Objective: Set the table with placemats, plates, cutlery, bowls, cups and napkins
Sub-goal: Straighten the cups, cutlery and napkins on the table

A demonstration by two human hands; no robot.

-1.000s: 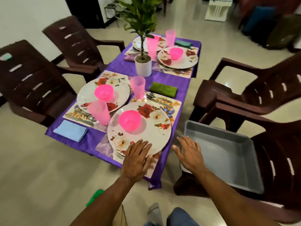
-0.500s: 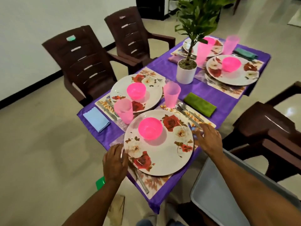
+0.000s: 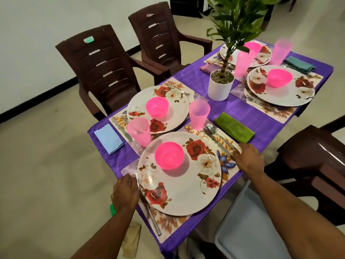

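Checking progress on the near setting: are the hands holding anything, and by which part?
Nothing lifted. Left hand and right hand rest on opposite edges of the near placemat; grip cannot be told.

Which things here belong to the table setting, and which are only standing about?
Belong: nearest plate, pink bowl, pink cup, spoon, green napkin, blue napkin, floral placemat.

Standing about: potted plant, grey tray, brown chairs.
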